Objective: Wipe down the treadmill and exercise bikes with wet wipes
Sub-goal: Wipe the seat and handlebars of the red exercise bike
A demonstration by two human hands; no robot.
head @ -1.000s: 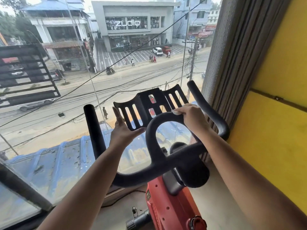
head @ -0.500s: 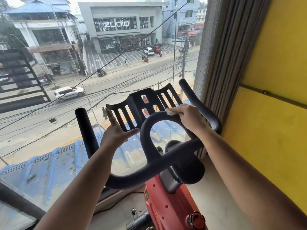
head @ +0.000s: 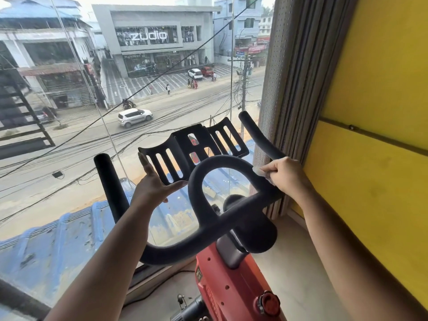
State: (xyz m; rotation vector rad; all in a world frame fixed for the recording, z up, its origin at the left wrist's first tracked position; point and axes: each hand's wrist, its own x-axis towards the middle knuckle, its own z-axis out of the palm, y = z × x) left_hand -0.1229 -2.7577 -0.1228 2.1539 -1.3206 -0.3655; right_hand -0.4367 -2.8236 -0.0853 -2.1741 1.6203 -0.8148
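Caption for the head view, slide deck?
Right hand presses wet wipe on bike's handlebar loop; left hand braces tablet tray.

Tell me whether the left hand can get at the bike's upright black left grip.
Probably yes: the left hand, open against the black slotted holder, sits beside the upright black left grip with nothing between them.

The exercise bike (head: pixel 222 288) stands upright, with a red-orange frame and black padded handlebars (head: pixel 198 205) whose central loop rises between two forward horns. A slotted black tray (head: pixel 179 144) sits at the loop's 12 o'clock. A small, bunched white wet wipe (head: pixel 257 170) lies against the loop at 3 o'clock, pinched by the right hand (head: pixel 286 174).
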